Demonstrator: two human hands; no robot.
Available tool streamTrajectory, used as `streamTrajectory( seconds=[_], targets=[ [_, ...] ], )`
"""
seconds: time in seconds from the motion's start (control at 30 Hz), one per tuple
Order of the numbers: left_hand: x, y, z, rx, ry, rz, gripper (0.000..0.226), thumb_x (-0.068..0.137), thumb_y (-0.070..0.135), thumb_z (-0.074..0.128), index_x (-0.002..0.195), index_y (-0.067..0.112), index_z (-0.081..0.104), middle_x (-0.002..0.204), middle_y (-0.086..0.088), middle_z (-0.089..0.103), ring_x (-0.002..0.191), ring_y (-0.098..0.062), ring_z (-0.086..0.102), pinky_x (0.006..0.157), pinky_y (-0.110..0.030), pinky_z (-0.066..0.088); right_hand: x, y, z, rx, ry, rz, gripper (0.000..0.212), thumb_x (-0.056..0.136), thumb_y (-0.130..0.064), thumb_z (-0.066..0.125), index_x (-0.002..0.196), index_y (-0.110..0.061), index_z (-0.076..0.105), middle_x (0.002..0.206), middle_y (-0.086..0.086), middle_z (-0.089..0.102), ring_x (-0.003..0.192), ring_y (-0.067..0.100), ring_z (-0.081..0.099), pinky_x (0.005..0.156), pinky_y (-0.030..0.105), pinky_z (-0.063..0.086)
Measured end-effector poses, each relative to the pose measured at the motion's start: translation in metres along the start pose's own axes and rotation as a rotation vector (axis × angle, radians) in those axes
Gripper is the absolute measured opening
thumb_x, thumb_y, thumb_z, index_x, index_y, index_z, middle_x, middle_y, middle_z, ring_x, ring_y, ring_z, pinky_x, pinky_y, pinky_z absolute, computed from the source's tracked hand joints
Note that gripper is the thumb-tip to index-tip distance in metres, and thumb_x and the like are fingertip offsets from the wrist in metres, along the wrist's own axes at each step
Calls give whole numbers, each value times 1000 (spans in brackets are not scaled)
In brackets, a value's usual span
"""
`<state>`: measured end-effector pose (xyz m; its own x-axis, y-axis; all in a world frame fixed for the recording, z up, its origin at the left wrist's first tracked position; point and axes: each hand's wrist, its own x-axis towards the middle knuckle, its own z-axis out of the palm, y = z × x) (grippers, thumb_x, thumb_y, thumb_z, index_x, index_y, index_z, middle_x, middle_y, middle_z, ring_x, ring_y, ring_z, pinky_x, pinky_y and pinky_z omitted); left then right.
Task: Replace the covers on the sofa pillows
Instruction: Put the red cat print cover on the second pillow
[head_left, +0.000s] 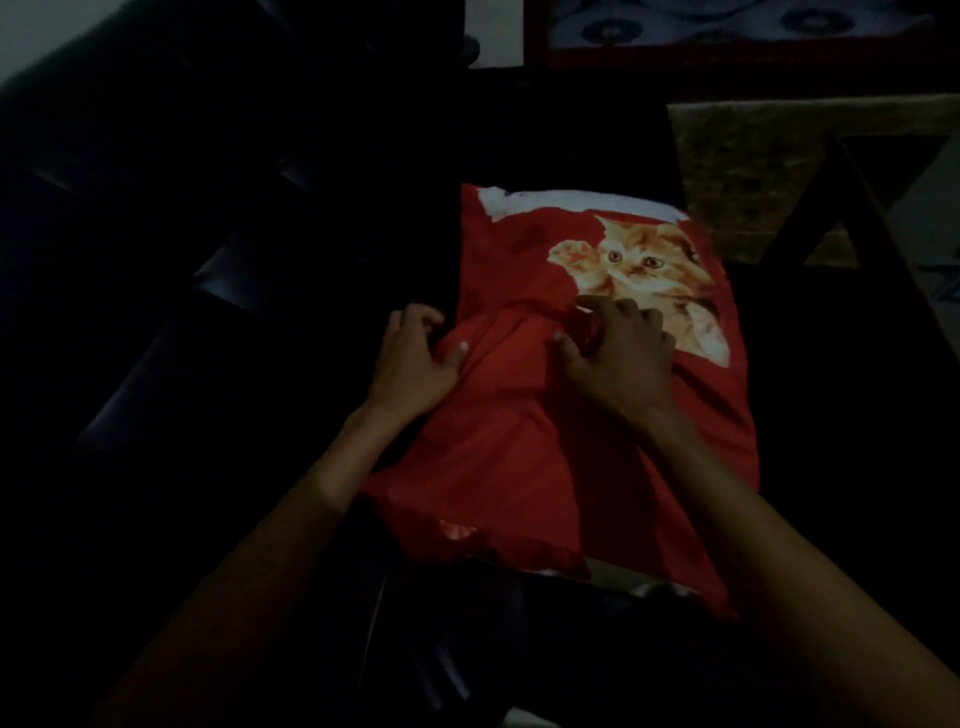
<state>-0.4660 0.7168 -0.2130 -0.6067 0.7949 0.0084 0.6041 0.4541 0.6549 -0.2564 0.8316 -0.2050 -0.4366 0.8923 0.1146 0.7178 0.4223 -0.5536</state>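
Head view: left hand (415, 353) and right hand (618, 348) both bunching red kitten cover (519, 441), dark sofa (182, 260) beneath.

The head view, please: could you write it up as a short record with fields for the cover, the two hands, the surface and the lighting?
cover: red pillow cover with a kitten print, lying bunched and creased
left hand: on the cover's left edge, fingers curled over the fabric
right hand: pressing on the cover just below the kitten print, fingers bent
surface: dark sofa
lighting: very dim; fine detail hard to tell
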Motion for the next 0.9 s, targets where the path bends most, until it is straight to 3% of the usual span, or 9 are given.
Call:
streamTrajectory(
  seconds=[0.1,0.17,0.23,0.37,0.47,0.53,0.63,0.73,0.9],
  targets=[
    [-56,-35,-15,56,-231,-400,68,81,66,68,119,10,64,120,-5,65,107,-22,65,92,-32,52,9,-5,15,-112,14,46,41,91,-50,60,123,-25,66,124,8,65,121,35,51,102,50,34],
    [-82,-41,-16,-65,-459,-603,81,70,82,63,110,12,71,107,-1,73,93,-16,70,78,-29,56,18,-6,10,130,95,215,31,89,-44,60,111,-25,72,112,4,73,116,33,60,105,48,35],
    [-97,-42,-10,-196,-491,-658,73,71,80,64,106,17,72,102,1,74,87,-11,70,65,-23,52,24,-8,2,293,150,305,26,87,-39,61,104,-24,73,106,1,75,113,29,65,109,49,39],
    [-104,-45,5,-285,-460,-597,56,76,63,74,105,15,76,95,0,77,79,-9,72,63,-21,54,19,-10,-3,258,144,272,27,86,-31,56,108,-22,68,109,5,72,112,31,63,110,52,39],
    [-109,-46,10,-355,-432,-599,42,76,50,82,98,14,77,92,-5,78,73,-13,73,74,-31,61,20,-14,2,133,39,159,49,80,-51,60,122,-26,65,117,2,69,117,28,61,109,55,31],
    [-113,-47,12,-329,-466,-624,54,69,60,83,98,16,76,91,-4,78,78,-19,74,79,-41,62,22,-23,10,11,-78,36,62,82,-65,62,128,-25,64,121,3,70,121,28,60,110,56,30],
    [-116,-48,16,-286,-443,-613,54,68,58,85,99,15,76,90,-3,77,81,-18,74,81,-39,62,23,-40,18,-138,-201,-79,47,90,-61,63,112,-20,71,113,6,73,115,30,63,112,56,27],
    [-128,-48,15,-319,-268,-524,31,75,37,87,92,13,78,86,-4,77,74,-16,71,76,-39,61,29,-44,18,-80,-140,-22,35,93,-48,65,101,-15,73,105,11,74,107,32,67,111,52,36],
    [-160,-29,-6,-145,-88,-188,24,90,42,71,102,22,77,89,7,77,81,-7,71,72,-23,53,24,-44,11,-26,-22,99,29,85,-37,61,98,-13,72,95,10,72,96,32,66,103,52,45]
  ],
)
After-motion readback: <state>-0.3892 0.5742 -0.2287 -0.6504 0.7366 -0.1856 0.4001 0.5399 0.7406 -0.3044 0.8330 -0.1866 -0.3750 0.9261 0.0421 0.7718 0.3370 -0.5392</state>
